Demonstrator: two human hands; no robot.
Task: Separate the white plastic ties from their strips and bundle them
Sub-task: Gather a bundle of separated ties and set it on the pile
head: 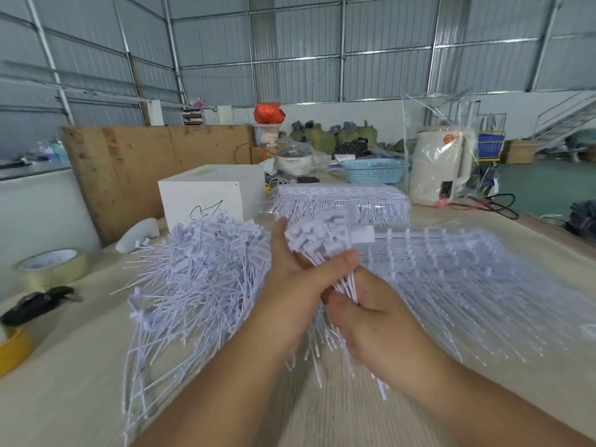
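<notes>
Together, 2 hands, left (292, 279) and right (364, 321), gripping 1 bunch of ties (325, 250).

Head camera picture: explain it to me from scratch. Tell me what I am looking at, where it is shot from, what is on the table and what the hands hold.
There is no machine here. A person wears a wide-angle camera on the head, looking forward and down at their own bare hands.

The left hand and the right hand together grip a bunch of white plastic ties, heads up, tails hanging down.

On the table, left of the hands, lies a loose heap of separated ties. To the right lie ties still joined on their strips. Behind them sits a wrapped pack of strips.

Also there: a white box, a clear tape roll, a blue basket and a bagged kettle.
</notes>
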